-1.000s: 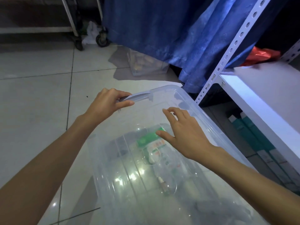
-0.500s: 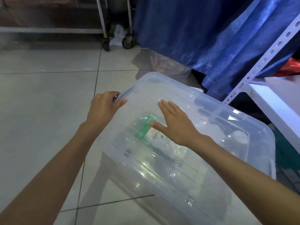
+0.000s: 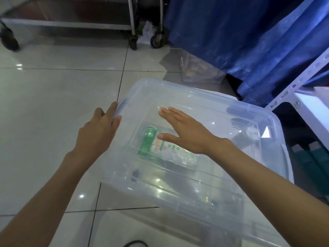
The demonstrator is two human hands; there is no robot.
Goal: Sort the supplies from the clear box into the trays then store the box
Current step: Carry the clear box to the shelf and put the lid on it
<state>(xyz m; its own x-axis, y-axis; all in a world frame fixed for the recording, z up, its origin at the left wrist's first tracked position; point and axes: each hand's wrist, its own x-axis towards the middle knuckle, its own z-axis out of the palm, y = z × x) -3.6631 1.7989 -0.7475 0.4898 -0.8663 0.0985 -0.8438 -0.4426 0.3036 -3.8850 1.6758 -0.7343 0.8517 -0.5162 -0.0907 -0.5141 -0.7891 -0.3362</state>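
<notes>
A clear box (image 3: 204,148) of smooth, glossy plastic with rounded corners and a ribbed lid is seen low in the middle of the scene, above a tiled floor (image 3: 53,104); whether it rests on the floor cannot be told. Through the lid a green-and-white packet (image 3: 153,143) is visible, along with crinkled transparent wrapping; its printing is too blurred to be read. The latch (image 3: 122,104) on the box's left edge is grasped by the left hand (image 3: 98,132), fingers curled over it. The right hand (image 3: 185,132) is spread flat and released, palm down over the lid; whether it touches cannot be told.

The floor is made of large pale, shiny tiles with dark grout lines, and light spots are reflected in it. At the right a white shelf (image 3: 313,107) is carried by a perforated metal upright (image 3: 302,79). Behind the box a creased blue curtain (image 3: 249,41) is hung, with a second clear container (image 3: 197,72) at its foot. At the far left a steel trolley (image 3: 71,24) on castors is placed.
</notes>
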